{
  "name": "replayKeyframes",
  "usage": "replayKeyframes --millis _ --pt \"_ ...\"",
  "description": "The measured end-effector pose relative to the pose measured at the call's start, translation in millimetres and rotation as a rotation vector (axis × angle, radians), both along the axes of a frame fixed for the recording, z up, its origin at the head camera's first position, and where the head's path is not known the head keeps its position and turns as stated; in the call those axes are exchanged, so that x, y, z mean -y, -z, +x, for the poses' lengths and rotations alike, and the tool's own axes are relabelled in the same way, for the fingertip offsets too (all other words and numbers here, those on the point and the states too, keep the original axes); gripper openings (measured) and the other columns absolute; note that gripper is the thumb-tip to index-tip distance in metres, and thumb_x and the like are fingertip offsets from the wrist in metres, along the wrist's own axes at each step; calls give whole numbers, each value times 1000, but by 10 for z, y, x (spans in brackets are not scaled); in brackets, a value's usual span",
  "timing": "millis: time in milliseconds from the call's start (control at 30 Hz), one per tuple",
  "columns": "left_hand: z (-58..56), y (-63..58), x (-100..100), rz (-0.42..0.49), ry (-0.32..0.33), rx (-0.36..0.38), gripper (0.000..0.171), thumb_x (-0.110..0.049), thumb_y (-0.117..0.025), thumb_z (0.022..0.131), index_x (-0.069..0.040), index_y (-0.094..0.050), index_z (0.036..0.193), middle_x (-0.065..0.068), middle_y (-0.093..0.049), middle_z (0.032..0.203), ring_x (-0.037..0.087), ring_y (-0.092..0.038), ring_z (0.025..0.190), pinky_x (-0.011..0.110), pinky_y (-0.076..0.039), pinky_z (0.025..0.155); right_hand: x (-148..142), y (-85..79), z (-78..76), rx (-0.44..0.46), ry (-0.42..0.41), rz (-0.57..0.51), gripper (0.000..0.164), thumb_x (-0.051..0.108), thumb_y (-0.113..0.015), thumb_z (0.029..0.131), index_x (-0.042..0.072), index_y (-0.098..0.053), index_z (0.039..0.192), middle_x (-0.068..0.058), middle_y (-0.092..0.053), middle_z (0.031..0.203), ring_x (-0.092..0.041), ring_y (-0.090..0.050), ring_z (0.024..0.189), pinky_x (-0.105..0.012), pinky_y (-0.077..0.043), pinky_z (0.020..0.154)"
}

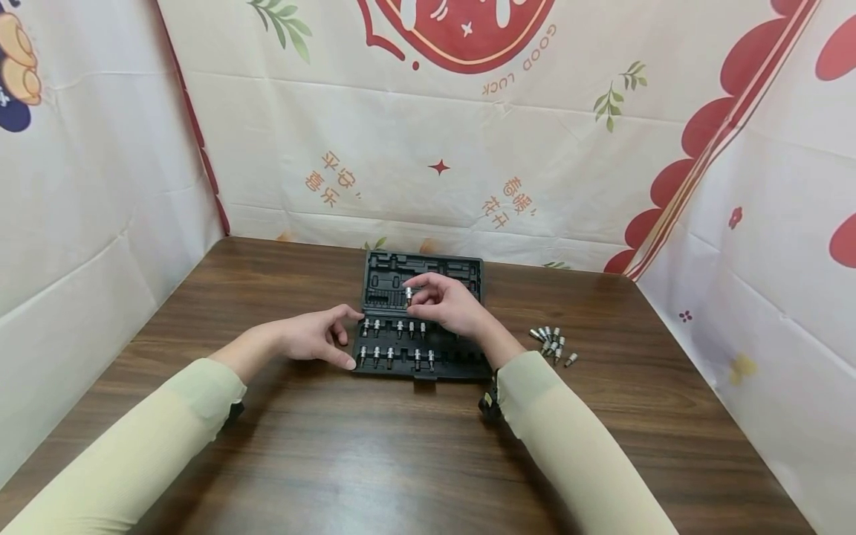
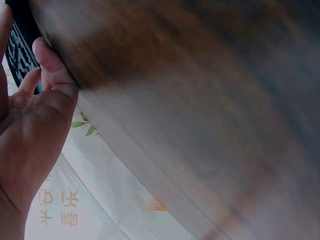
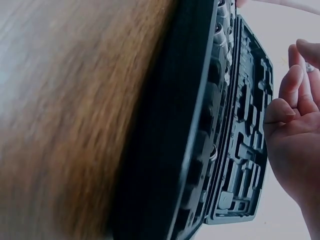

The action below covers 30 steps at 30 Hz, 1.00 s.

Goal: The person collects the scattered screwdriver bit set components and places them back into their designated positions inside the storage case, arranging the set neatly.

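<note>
A black plastic socket case [image 1: 461, 368] lies unfolded on the table, its lid [image 1: 374, 276] toward the back wall. Two rows of silver bit sockets [image 1: 390, 357] stand in the near half. Over the case, my right hand [image 1: 449, 306] pinches one bit socket [image 1: 409, 296] between thumb and fingers, upright and above the hinge side. In the right wrist view, fingers mostly hide that socket [image 3: 309, 66]. My left hand [image 1: 310, 338] touches the case's left edge, thumb at the near corner and index finger by the hinge. The left wrist view shows its palm [image 2: 35, 125].
Several loose bit sockets [image 1: 551, 343] lie in a small pile on the brown wooden table [image 1: 348, 453], right of the case. Printed cloth [image 1: 428, 134] hangs behind and on both sides, meeting the table's far edge.
</note>
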State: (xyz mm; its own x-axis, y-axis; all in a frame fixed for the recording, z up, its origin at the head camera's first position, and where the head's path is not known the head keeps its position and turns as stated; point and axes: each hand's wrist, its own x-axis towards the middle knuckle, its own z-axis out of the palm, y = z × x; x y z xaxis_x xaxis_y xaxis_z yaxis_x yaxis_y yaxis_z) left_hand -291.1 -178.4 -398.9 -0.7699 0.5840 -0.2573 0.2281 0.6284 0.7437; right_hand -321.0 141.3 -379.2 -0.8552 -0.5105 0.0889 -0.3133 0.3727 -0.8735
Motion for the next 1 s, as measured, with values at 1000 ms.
replayKeyframes --millis 1000 --pt "18 10 -7 -2 -5 -1 91 -33 -90 94 -10 -38 165 12 -60 118 21 -61 92 35 -49 85 206 190 -89 -5 -3 186 17 19 -87 96 16 -75 107 2 -74 95 -13 -66 88 -31 -52 80"
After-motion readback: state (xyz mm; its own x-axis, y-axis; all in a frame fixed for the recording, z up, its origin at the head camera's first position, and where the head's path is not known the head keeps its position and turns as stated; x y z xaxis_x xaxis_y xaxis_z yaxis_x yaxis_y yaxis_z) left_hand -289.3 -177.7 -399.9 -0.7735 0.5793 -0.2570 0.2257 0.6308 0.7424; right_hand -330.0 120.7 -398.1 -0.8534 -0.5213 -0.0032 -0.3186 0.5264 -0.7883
